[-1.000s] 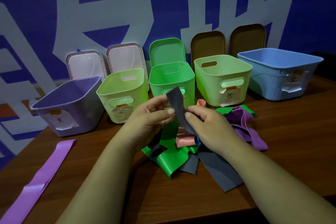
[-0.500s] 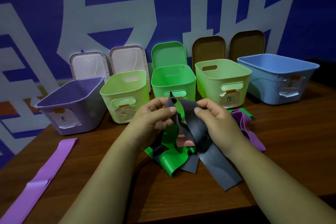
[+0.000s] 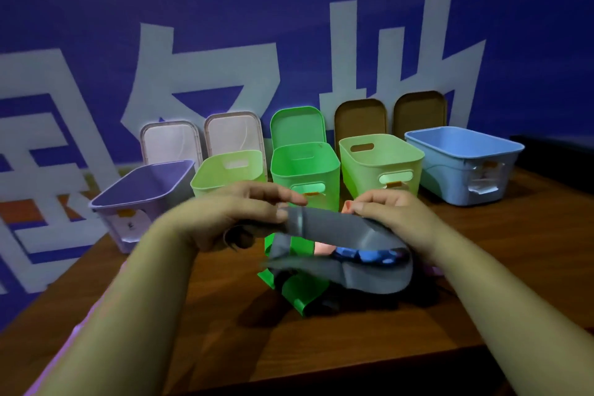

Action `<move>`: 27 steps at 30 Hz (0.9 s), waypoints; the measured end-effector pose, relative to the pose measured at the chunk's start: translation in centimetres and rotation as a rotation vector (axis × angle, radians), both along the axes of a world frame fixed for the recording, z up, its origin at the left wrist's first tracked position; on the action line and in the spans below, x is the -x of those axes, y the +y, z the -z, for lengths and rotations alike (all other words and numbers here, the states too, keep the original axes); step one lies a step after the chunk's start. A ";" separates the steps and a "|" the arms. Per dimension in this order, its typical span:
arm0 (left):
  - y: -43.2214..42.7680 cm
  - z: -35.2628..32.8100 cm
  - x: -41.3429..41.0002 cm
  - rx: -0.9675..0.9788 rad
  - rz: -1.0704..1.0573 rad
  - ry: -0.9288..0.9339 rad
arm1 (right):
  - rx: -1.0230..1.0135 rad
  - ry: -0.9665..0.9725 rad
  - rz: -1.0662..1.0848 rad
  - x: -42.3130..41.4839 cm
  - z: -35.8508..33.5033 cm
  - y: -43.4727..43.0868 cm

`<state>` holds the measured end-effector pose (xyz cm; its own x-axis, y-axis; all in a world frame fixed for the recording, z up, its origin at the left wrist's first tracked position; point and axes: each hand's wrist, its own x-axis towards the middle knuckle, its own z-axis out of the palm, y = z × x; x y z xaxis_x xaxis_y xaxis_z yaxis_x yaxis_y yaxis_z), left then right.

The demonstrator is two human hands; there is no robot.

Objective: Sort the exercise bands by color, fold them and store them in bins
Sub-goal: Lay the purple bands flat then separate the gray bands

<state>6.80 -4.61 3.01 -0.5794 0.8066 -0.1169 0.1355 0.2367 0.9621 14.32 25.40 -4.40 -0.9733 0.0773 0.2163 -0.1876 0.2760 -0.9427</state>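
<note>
Grey band (image 3: pixel 331 227) between left grip (image 3: pixel 239 212) and right grip (image 3: pixel 395 219)

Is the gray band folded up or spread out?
Spread out. The gray band runs between the left hand and right hand, each pinching one end, while its lower part hangs loose over the green band.

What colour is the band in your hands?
Grey; the band shows best in the head view.

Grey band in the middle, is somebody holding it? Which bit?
Yes. Both hands hold the grey exercise band: the left hand pinches its folded left end, the right hand grips its right part, above the pile of bands.
</note>
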 end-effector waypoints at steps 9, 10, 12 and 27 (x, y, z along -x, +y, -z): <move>-0.9 -3.2 -3.4 0.283 0.165 0.295 | -0.194 0.051 -0.067 -0.5 -2.2 -1.6; -1.1 -2.8 -3.5 0.269 0.160 0.321 | -0.162 0.050 -0.075 -0.5 -2.0 -1.9; -1.6 -2.1 -3.7 0.195 0.107 0.350 | -0.103 0.046 -0.084 -0.6 -1.8 -2.3; -3.8 -3.8 -5.0 -0.093 -0.181 0.682 | -0.032 -0.138 -0.211 0.2 -1.7 -7.6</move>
